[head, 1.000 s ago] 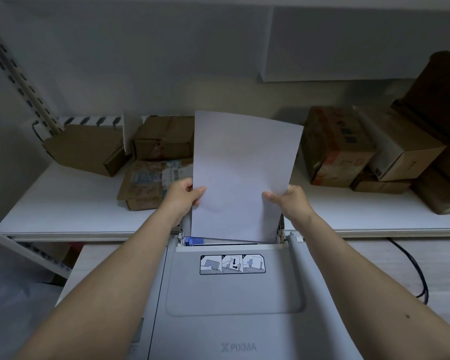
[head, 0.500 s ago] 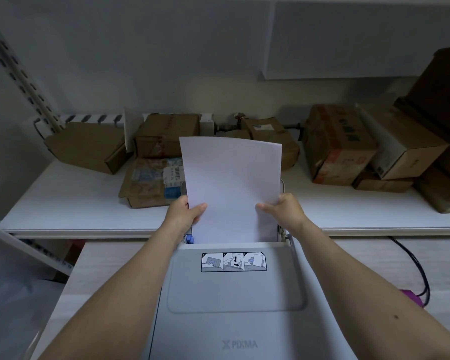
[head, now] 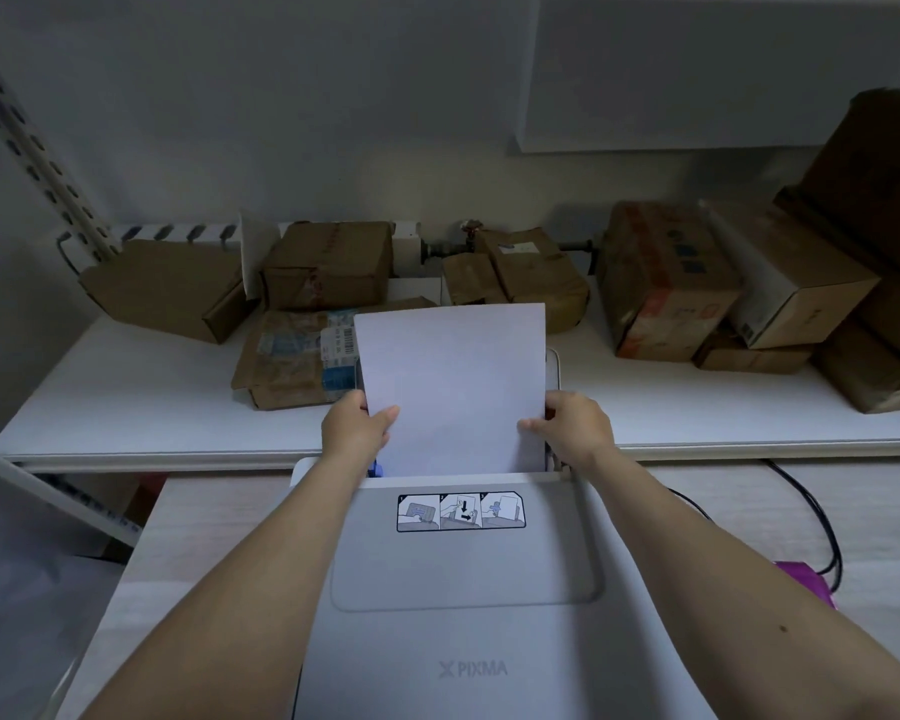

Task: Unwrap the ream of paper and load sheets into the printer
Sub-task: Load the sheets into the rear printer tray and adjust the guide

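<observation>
Paper (head: 453,387) stands upright in the rear feed slot of the printer (head: 463,589), its lower edge hidden below the slot's lip, its top edge free above. The left hand (head: 357,431) pinches the sheets' left edge just above the slot, thumb in front and fingers behind; the right hand (head: 572,423) is closed on the right edge at much the same height. To seat the stack well, I judge both hands should lower it evenly, keeping the top edge level, since a skewed stack would likely jam at the rollers. The grip should stay light enough not to buckle the sheets, and the push should end once the bottom edge meets resistance. A blue guide tab (head: 374,467) shows at the slot's left end, just below the left thumb; sliding it snug against the sheets' edge probably follows. The diagram label (head: 461,511) on the printer's lid, just in front of the slot, suggests that order.
</observation>
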`<act>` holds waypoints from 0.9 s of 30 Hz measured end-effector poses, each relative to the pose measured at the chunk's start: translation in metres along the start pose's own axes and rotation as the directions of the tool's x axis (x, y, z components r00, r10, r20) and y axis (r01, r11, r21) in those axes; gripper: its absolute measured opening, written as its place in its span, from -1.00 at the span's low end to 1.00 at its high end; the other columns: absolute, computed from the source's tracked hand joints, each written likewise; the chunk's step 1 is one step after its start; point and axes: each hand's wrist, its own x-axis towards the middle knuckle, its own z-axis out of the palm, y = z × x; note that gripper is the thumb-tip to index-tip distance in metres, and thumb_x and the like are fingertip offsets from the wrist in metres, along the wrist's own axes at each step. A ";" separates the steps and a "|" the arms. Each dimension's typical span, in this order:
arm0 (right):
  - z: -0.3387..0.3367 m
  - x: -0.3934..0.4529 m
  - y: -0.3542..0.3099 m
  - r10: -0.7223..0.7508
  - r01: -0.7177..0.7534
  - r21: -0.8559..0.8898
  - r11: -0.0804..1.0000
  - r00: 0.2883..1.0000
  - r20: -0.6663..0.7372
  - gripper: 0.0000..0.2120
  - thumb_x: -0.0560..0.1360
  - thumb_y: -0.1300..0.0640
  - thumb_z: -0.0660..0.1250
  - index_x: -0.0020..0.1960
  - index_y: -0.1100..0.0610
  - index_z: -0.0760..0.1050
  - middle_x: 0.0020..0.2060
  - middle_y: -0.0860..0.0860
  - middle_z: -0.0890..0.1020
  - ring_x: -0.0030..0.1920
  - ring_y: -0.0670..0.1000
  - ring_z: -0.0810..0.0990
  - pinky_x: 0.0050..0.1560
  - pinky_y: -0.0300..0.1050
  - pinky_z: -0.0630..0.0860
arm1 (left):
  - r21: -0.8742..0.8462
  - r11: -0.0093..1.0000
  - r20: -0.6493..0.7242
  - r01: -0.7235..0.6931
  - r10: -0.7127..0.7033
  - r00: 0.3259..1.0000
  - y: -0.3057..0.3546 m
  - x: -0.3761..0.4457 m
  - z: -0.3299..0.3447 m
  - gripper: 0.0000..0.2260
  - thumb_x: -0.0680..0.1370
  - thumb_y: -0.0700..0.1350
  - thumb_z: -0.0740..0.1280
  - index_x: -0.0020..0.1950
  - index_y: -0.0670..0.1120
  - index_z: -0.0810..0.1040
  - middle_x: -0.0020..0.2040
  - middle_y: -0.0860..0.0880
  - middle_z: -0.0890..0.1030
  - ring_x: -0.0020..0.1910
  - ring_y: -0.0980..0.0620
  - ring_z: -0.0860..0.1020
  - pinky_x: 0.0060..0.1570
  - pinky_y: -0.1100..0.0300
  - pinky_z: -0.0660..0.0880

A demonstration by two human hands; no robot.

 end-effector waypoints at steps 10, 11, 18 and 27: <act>-0.001 0.002 0.005 0.005 -0.001 0.106 0.994 0.999 -0.038 -0.86 0.42 0.10 0.39 -0.14 0.18 0.59 -0.31 0.07 0.68 -0.18 0.11 0.65 -0.21 -0.11 0.47 | 0.185 0.982 0.072 -0.035 0.022 0.997 0.002 -0.001 -0.001 -0.76 0.60 -0.07 0.26 -0.04 -0.26 0.50 -0.03 -0.18 0.55 0.03 -0.19 0.64 -0.30 0.23 0.44; -0.002 0.003 0.004 0.007 -0.004 0.106 0.994 1.000 -0.029 -0.86 0.41 0.10 0.39 -0.14 0.19 0.60 -0.30 0.07 0.69 -0.17 0.11 0.66 -0.19 -0.09 0.49 | 0.237 0.970 0.070 -0.056 0.041 0.997 0.002 -0.001 -0.001 -0.76 0.60 -0.06 0.25 -0.10 -0.23 0.46 -0.08 -0.18 0.53 -0.01 -0.21 0.64 -0.26 0.19 0.43; -0.002 0.005 0.006 0.063 -0.047 0.106 0.993 0.987 -0.147 -0.82 0.42 0.02 0.39 -0.14 0.14 0.56 -0.22 0.06 0.66 -0.12 0.11 0.57 -0.20 -0.14 0.41 | 0.518 0.856 -0.091 -0.011 0.068 0.994 0.009 -0.011 0.000 -0.63 0.58 0.03 0.23 -0.34 -0.15 0.32 -0.47 -0.05 0.41 -0.55 0.03 0.38 -0.49 0.20 0.20; 0.002 0.004 0.007 0.141 -0.122 0.098 0.988 0.966 -0.215 -0.73 0.58 0.05 0.14 -0.04 0.20 0.53 -0.11 0.14 0.63 -0.14 0.12 0.45 -0.14 -0.13 0.35 | 0.238 0.958 -0.064 0.158 -0.147 0.987 0.005 -0.002 -0.005 -0.63 0.56 0.03 0.24 0.01 -0.29 0.58 -0.09 -0.23 0.70 -0.13 -0.20 0.70 0.05 0.00 0.61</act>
